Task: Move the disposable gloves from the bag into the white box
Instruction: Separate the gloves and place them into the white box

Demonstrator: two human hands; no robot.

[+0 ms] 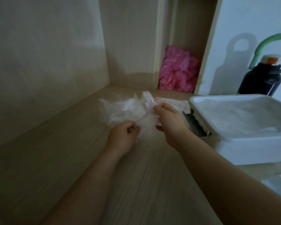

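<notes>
Pinching from both sides, the left hand [122, 137] curls its fingers round a fold of thin clear film, and the right hand [169, 122] nips the bag [173, 103] between thumb and fingertips at its crumpled end. The bag's long axis runs sideways: its red-printed body stretches from the right fingertips away to the right, flat on the wooden desk [71, 159], with its far end at the corner of the white box [243, 140]. The loose disposable gloves [125, 109] spread in a rumpled clear heap just beyond the left hand and between the two hands. Where bag stops and gloves begin is too hazy to tell.

The box sits just right of the right wrist, open-topped, with more clear film lying inside. A dark clip-like part [195, 125] shows between wrist and box. Well beyond the grip, pink crumpled material [178, 72] fills a narrow niche. A black bottle [261, 82] with a green handle stands behind the box.
</notes>
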